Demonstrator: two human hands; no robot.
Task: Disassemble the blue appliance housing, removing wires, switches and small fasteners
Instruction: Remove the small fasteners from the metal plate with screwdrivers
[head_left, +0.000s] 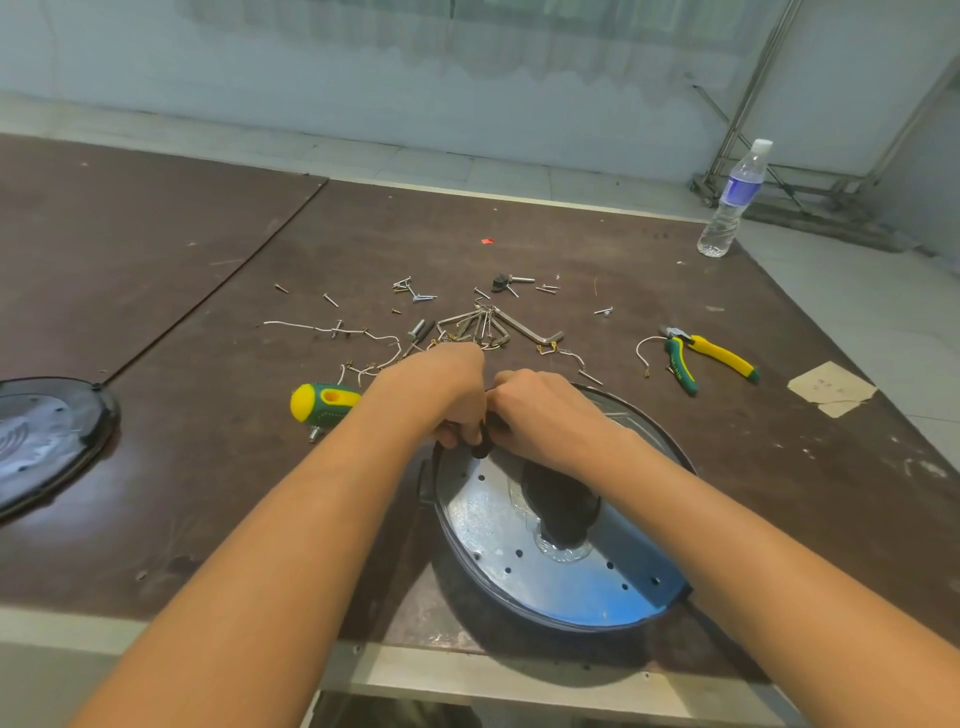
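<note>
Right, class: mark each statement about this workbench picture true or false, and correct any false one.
1. The left hand and right hand both grip a black part at the far rim of the blue housing. True.
2. The pliers lie left of the screwdriver. False: the pliers lie to the right of the hands, the screwdriver to the left.
3. The water bottle stands upright near the far right corner of the table. True.
4. The hex keys sit inside the housing. False: they lie on the table beyond the hands.
5. Loose screws are scattered on the table. True.
</note>
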